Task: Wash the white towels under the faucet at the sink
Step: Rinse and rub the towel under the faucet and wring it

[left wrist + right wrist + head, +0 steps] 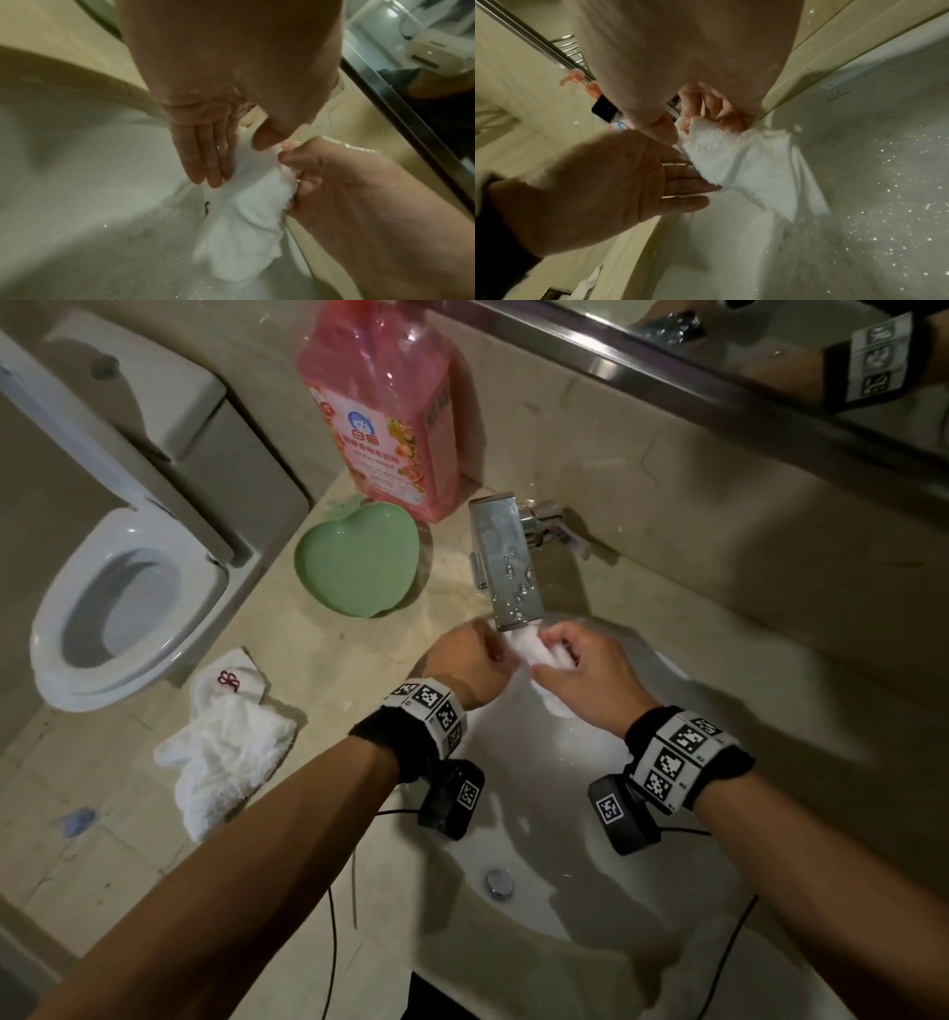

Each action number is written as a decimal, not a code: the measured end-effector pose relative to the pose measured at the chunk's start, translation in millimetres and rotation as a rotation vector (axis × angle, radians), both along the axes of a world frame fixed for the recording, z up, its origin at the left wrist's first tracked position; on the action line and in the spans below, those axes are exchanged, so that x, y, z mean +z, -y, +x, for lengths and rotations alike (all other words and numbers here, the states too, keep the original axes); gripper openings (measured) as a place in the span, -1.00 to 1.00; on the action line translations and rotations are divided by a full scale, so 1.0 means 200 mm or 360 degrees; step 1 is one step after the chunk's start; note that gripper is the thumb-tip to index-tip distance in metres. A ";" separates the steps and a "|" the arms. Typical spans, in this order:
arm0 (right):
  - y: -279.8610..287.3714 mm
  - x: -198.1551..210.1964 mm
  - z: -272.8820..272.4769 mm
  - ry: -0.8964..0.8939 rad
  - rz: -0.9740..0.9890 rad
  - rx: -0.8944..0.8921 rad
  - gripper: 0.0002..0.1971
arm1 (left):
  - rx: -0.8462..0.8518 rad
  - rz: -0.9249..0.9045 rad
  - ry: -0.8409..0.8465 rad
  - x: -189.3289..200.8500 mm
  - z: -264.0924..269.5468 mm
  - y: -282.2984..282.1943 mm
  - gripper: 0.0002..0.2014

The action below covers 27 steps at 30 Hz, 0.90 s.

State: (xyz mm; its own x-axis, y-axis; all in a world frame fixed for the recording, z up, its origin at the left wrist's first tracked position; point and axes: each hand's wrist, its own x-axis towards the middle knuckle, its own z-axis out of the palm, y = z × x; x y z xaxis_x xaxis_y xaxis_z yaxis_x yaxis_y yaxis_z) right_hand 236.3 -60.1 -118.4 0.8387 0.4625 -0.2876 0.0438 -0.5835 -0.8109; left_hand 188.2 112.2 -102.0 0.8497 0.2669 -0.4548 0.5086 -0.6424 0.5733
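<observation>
A wet white towel (536, 654) hangs bunched right under the spout of the chrome faucet (506, 562), over the white sink (565, 839). My left hand (493, 654) holds its left side between thumb and straight fingers (205, 162). My right hand (560, 654) grips its right side with curled fingers (706, 109). The towel's (246, 219) lower end trails down into the basin. Water drops spray off the towel (744, 162). A second white towel (226, 742) with red stitching lies crumpled on the counter to the left.
A green apple-shaped dish (354, 559) and a pink detergent bottle (380, 403) stand on the counter left of the faucet. A toilet (118, 608) is at far left. The mirror's edge (719, 387) runs behind the faucet. The drain (499, 883) sits near the basin's front.
</observation>
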 end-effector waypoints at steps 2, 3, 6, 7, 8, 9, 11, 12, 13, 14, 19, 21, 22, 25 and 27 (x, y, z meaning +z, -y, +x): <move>0.00 0.01 -0.01 -0.0083 0.0097 -0.0015 -0.72 | 0.0043 -0.0582 0.0066 0.05 0.00 0.04 -0.94; 0.00 0.01 -0.01 -0.0106 0.0139 -0.0001 -0.70 | 0.0115 -0.0819 0.0048 0.08 0.00 0.06 -0.92; 0.00 0.01 0.00 -0.0117 0.0157 0.0039 -0.66 | 0.0215 -0.0941 0.0039 0.06 0.00 0.06 -0.85; 0.00 0.01 0.00 -0.0119 0.0166 0.0042 -0.68 | 0.0208 -0.0873 0.0054 0.04 0.00 0.05 -0.81; -0.01 0.01 0.01 -0.0119 0.0172 0.0039 -0.70 | 0.0215 -0.0774 0.0059 0.02 0.01 0.03 -0.76; -0.02 0.01 0.01 -0.0114 0.0159 0.0028 -0.70 | 0.0212 -0.0659 0.0055 0.00 0.00 0.01 -0.74; -0.04 0.02 0.01 -0.0046 0.0074 0.0012 -0.66 | 0.0169 -0.0463 0.0045 -0.01 0.00 -0.04 -0.72; -0.05 0.02 0.02 -0.0019 0.0042 0.0008 -0.61 | 0.0162 -0.0433 0.0020 0.00 -0.01 -0.05 -0.70; -0.07 0.03 0.03 -0.0021 0.0034 0.0011 -0.56 | 0.0179 -0.0436 0.0000 0.01 -0.01 -0.07 -0.67; -0.09 0.03 0.04 -0.0038 0.0015 0.0024 -0.54 | 0.0194 -0.0421 0.0000 0.02 -0.02 -0.08 -0.66; -0.16 0.04 0.08 -0.0175 -0.0170 0.0151 -0.94 | 0.0135 -0.0355 0.0139 0.04 -0.09 -0.19 -0.73; -0.19 0.04 0.09 -0.0322 -0.0141 0.0150 -0.76 | 0.0113 -0.0357 0.0133 0.04 -0.13 -0.23 -0.75; -0.21 0.04 0.10 -0.0350 -0.0115 0.0162 -0.72 | 0.0107 -0.0354 0.0120 0.04 -0.15 -0.25 -0.77; -0.26 0.05 0.10 -0.0293 -0.0097 0.0202 -0.75 | 0.0095 -0.0347 0.0112 0.03 -0.19 -0.28 -0.78; -0.27 0.04 0.10 -0.0269 -0.0122 0.0198 -0.72 | 0.0052 -0.0311 0.0164 0.04 -0.20 -0.29 -0.76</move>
